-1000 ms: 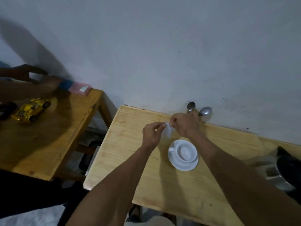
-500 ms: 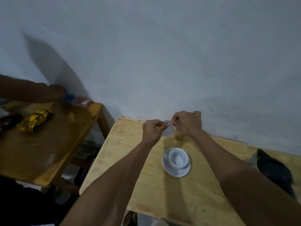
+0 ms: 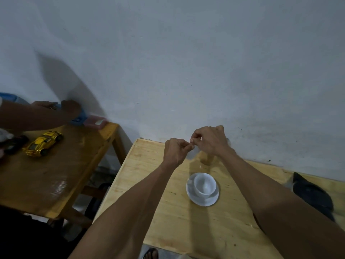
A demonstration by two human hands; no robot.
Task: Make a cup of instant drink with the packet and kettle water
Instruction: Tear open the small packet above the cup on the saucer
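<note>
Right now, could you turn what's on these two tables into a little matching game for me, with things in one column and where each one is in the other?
Things
1. white cup
2. gold toy car
3. pink box
4. black kettle

Places
A. at the right edge of the light table
B. on the saucer
C. in the middle of the darker side table
D. at the side table's back corner, by the wall

Pairs: 1-B, 2-C, 3-D, 4-A
</note>
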